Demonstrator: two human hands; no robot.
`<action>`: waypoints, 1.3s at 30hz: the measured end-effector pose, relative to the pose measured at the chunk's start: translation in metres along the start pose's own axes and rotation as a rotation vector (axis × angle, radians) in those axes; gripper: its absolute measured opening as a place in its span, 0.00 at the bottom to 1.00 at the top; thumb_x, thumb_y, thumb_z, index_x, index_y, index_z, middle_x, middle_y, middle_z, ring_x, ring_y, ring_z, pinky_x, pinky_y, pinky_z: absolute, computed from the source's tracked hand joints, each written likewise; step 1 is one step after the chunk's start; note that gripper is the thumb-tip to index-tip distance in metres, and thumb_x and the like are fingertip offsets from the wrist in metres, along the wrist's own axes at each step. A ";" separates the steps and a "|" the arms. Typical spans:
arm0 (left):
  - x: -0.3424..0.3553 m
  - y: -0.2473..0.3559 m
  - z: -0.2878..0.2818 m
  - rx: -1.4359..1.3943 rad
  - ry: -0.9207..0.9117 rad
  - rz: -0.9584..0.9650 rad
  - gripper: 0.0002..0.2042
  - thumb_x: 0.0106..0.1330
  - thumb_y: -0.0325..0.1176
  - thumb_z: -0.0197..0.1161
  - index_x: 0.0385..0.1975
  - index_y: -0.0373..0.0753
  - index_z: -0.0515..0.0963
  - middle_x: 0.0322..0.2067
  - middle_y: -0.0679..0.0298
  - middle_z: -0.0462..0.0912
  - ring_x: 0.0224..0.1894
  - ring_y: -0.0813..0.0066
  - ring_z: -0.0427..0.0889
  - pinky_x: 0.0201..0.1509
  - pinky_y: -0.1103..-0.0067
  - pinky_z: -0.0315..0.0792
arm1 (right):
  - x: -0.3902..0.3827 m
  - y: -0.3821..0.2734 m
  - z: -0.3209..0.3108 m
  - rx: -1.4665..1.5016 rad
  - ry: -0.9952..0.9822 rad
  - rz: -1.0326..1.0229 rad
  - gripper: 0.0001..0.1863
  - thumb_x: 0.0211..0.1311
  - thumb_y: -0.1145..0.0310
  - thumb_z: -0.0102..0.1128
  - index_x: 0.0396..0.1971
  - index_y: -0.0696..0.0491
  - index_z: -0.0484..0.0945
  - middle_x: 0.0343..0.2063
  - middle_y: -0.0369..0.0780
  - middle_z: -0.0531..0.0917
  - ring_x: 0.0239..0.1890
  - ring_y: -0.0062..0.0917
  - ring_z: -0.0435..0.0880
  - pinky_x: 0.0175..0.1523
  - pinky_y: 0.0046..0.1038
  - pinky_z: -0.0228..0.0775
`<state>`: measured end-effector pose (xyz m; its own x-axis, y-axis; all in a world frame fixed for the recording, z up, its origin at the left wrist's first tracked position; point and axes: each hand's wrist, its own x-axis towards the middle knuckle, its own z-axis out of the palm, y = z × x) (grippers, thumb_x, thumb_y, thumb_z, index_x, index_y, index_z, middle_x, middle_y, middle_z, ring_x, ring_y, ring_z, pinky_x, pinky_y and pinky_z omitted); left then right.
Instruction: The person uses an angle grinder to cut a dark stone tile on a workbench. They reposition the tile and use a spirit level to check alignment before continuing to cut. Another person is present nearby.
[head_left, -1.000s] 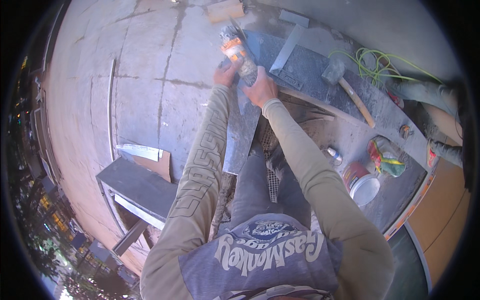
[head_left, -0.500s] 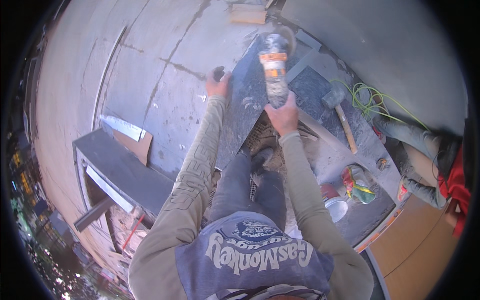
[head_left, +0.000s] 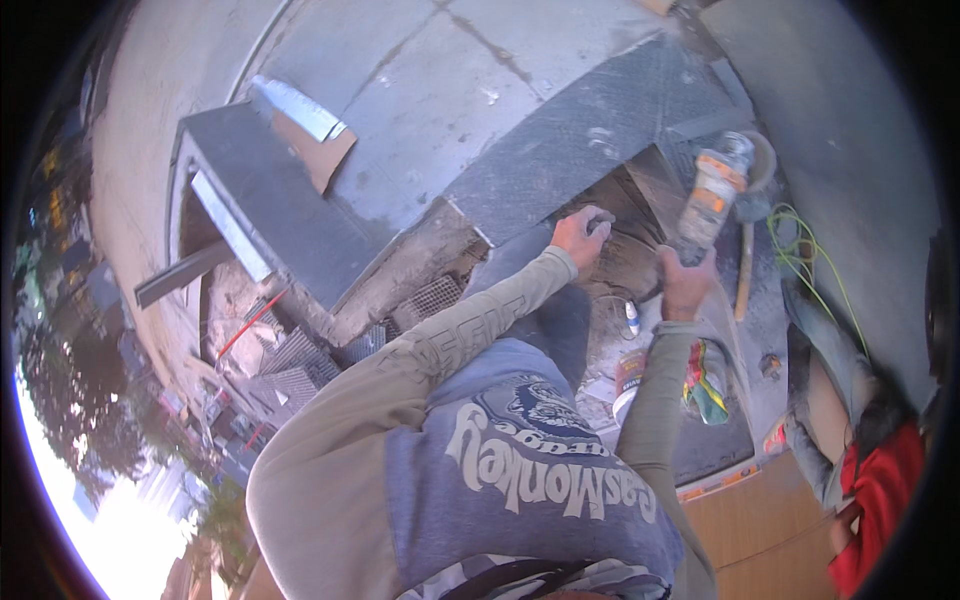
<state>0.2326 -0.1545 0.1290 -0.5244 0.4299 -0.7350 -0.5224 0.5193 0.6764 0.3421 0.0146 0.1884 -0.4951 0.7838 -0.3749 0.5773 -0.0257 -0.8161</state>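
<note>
In my right hand is an angle grinder with orange and white bands on its dusty body. The fingers wrap its rear end, and the disc end points away from me. My left hand hangs over the dug-out gap beside a large dark grey stone slab. Its fingers curl toward the thumb around a small dark spot that I cannot make out. Just beyond the grinder lies a mallet, its head partly hidden by the tool.
A green cable coils by the right wall. Near my right forearm are a bucket, a white bottle and a colourful bag. Another person in red is at the right. A second dark slab lies left.
My right hand has brought the grinder off the slab, toward me and to the right. My left hand has left the slab's edge and drawn closer to me. The view has turned left.
</note>
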 end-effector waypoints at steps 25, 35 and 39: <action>0.234 0.157 0.005 -0.420 -0.325 0.019 0.14 0.56 0.29 0.71 0.41 0.39 0.77 0.33 0.61 0.84 0.33 0.64 0.84 0.42 0.68 0.81 | 0.131 -0.025 0.120 -0.223 -0.004 -0.096 0.32 0.49 0.63 0.73 0.52 0.57 0.67 0.42 0.57 0.85 0.48 0.55 0.84 0.54 0.49 0.75; 0.263 0.163 0.020 -0.413 -0.277 0.018 0.15 0.58 0.32 0.73 0.42 0.36 0.78 0.31 0.58 0.85 0.30 0.64 0.85 0.36 0.71 0.80 | 0.160 -0.025 0.114 -0.236 -0.043 -0.028 0.32 0.48 0.63 0.74 0.51 0.57 0.69 0.44 0.56 0.85 0.50 0.53 0.84 0.56 0.46 0.76; 0.269 0.159 0.017 -0.415 -0.292 0.006 0.14 0.58 0.32 0.72 0.41 0.35 0.78 0.31 0.57 0.85 0.30 0.64 0.85 0.36 0.70 0.80 | 0.160 -0.026 0.117 -0.243 -0.035 -0.016 0.33 0.48 0.62 0.74 0.52 0.57 0.69 0.45 0.56 0.85 0.50 0.53 0.84 0.56 0.46 0.76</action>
<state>0.0201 0.0566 0.0386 -0.3491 0.6513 -0.6738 -0.7742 0.2046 0.5989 0.1721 0.0677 0.0983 -0.5251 0.7610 -0.3810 0.7064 0.1400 -0.6938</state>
